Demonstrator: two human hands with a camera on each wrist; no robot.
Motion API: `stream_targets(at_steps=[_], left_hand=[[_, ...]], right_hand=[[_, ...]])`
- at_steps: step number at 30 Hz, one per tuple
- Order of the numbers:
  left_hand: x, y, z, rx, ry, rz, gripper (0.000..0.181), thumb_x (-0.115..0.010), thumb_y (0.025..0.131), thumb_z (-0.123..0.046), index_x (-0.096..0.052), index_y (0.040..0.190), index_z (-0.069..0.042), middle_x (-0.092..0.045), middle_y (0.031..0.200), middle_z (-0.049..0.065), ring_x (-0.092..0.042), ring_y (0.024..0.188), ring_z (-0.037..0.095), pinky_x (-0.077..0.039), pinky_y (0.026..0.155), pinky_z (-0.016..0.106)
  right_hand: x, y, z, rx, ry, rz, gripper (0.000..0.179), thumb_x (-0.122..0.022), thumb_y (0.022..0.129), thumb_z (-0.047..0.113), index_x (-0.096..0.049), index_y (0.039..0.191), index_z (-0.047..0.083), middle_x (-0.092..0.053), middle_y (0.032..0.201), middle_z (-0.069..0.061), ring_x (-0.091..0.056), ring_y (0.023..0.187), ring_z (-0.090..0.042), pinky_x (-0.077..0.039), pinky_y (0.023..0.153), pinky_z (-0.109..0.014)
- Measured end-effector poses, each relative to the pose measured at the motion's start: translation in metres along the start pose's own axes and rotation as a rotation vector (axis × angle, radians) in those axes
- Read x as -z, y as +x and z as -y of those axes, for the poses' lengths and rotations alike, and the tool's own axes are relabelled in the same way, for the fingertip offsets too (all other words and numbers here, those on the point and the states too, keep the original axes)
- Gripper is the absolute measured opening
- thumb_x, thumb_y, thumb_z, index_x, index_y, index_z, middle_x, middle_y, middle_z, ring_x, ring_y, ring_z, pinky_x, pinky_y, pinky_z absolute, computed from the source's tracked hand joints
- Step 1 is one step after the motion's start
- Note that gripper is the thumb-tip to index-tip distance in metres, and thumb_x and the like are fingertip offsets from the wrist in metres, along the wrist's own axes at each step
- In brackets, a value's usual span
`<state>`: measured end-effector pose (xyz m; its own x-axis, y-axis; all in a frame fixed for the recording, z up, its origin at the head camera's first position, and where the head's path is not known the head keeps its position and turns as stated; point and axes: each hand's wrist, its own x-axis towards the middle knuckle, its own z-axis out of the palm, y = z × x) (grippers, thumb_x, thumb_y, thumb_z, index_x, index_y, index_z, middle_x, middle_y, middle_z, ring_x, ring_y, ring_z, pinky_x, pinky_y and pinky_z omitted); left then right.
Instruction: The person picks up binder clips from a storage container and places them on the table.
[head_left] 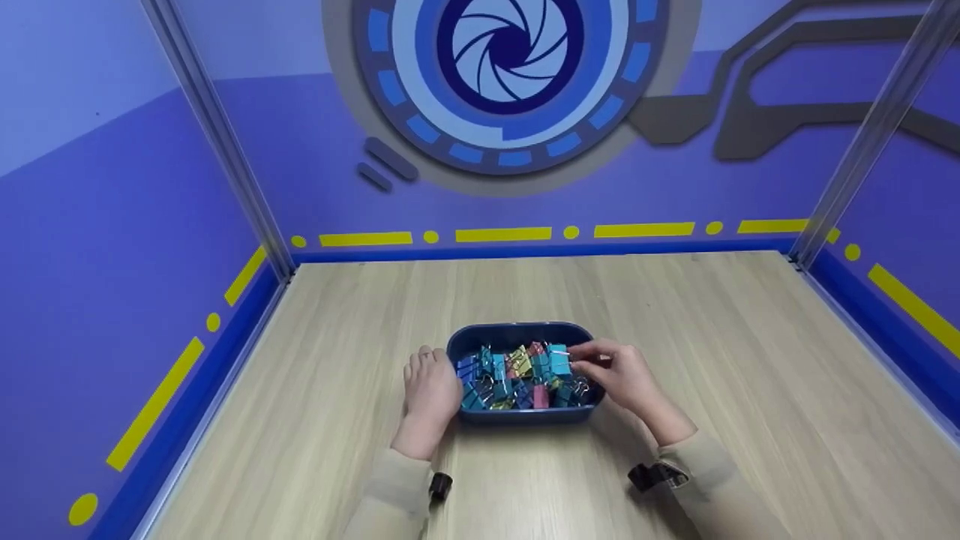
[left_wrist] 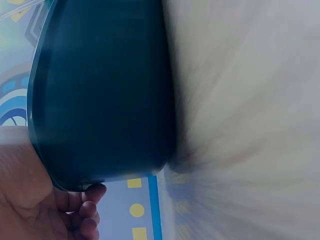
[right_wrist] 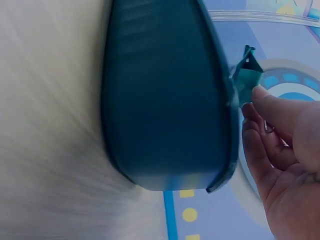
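Observation:
A dark blue rectangular bin point(head_left: 525, 416) with rounded corners stands on the table, filled with binder clips point(head_left: 519, 361) in blue, teal, yellow and pink. Over its right side, my right hand point(head_left: 621, 373) pinches a turquoise binder clip point(head_left: 559, 358) between thumb and fingers. The right wrist view shows that clip point(right_wrist: 248, 82) just above the rim, with a wire handle at the fingers. At the bin's left end my left hand point(head_left: 433, 384) rests against the wall. Its fingers point(left_wrist: 89, 210) lie along the outside near the rim in the left wrist view.
The bin sits on a light wood table point(head_left: 360, 337). Blue-purple panels point(head_left: 510, 202) with yellow marks rise behind and on both sides, joined by metal corner posts point(head_left: 225, 142). A black wrist device point(head_left: 651, 475) is on the right sleeve, another point(head_left: 441, 486) on the left.

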<state>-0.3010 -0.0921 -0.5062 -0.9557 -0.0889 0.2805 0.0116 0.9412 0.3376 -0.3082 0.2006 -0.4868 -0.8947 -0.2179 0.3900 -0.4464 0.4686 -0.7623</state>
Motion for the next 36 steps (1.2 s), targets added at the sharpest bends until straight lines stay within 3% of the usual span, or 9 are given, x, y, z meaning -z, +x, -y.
stream_targets(at_steps=[5, 11, 18, 22, 26, 30, 36], left_hand=[[0.0, -0.001, -0.001, -0.012, 0.023, -0.023, 0.026, -0.066, 0.089, -0.009, -0.062, 0.109, 0.007, -0.06, 0.113, 0.023, -0.054, 0.106, 0.038, -0.042, 0.092, 0.048], [0.001, -0.001, -0.002, -0.027, 0.033, -0.056, 0.022, -0.064, 0.09, -0.008, -0.063, 0.106, 0.007, -0.06, 0.108, 0.021, -0.052, 0.102, 0.036, -0.041, 0.09, 0.047], [0.002, 0.0, -0.003, 0.003, 0.021, 0.004, 0.025, -0.061, 0.093, -0.008, -0.062, 0.113, 0.008, -0.06, 0.114, 0.022, -0.052, 0.107, 0.037, -0.041, 0.094, 0.048], [0.003, 0.0, -0.003, 0.009, 0.015, 0.011, 0.026, -0.061, 0.093, -0.009, -0.062, 0.113, 0.008, -0.06, 0.115, 0.022, -0.052, 0.107, 0.037, -0.041, 0.094, 0.048], [0.002, 0.0, -0.002, 0.016, 0.006, 0.027, 0.027, -0.061, 0.094, -0.009, -0.061, 0.115, 0.009, -0.059, 0.116, 0.023, -0.052, 0.108, 0.037, -0.041, 0.096, 0.049], [0.002, 0.0, -0.002, 0.03, -0.002, 0.058, 0.028, -0.058, 0.096, -0.008, -0.06, 0.118, 0.009, -0.058, 0.12, 0.024, -0.051, 0.111, 0.037, -0.04, 0.099, 0.05], [0.002, 0.002, -0.003, 0.026, 0.004, 0.05, 0.026, -0.057, 0.095, -0.007, -0.06, 0.115, 0.009, -0.059, 0.121, 0.024, -0.052, 0.113, 0.038, -0.041, 0.099, 0.05]], right_hand=[[0.008, 0.003, 0.005, -0.089, 0.043, -0.045, 0.018, -0.076, 0.088, 0.002, -0.077, 0.106, 0.002, -0.077, 0.105, -0.015, -0.069, 0.091, -0.004, -0.056, 0.079, -0.017], [0.02, 0.006, 0.004, -0.125, 0.038, -0.121, 0.018, -0.076, 0.088, 0.003, -0.077, 0.106, 0.002, -0.077, 0.105, -0.016, -0.07, 0.091, -0.003, -0.056, 0.081, -0.017], [0.041, 0.01, -0.01, -0.164, -0.048, -0.227, 0.017, -0.073, 0.092, 0.006, -0.076, 0.108, -0.001, -0.077, 0.108, -0.018, -0.064, 0.09, 0.004, -0.052, 0.077, -0.009], [0.052, 0.011, -0.022, -0.188, -0.133, -0.266, 0.019, -0.073, 0.094, 0.01, -0.076, 0.11, 0.001, -0.077, 0.11, -0.017, -0.067, 0.095, -0.009, -0.048, 0.075, -0.006], [0.057, 0.009, -0.035, -0.203, -0.208, -0.253, 0.021, -0.069, 0.097, 0.012, -0.074, 0.114, 0.002, -0.076, 0.111, -0.017, -0.069, 0.101, -0.028, -0.045, 0.074, -0.005], [0.057, 0.007, -0.045, -0.206, -0.246, -0.241, 0.02, -0.068, 0.098, 0.01, -0.074, 0.115, 0.001, -0.075, 0.111, -0.018, -0.069, 0.103, -0.032, -0.048, 0.075, -0.01], [0.058, 0.015, -0.061, -0.193, -0.267, -0.21, 0.019, -0.067, 0.097, 0.006, -0.073, 0.114, -0.001, -0.075, 0.11, -0.02, -0.068, 0.101, -0.033, -0.053, 0.081, -0.024]])
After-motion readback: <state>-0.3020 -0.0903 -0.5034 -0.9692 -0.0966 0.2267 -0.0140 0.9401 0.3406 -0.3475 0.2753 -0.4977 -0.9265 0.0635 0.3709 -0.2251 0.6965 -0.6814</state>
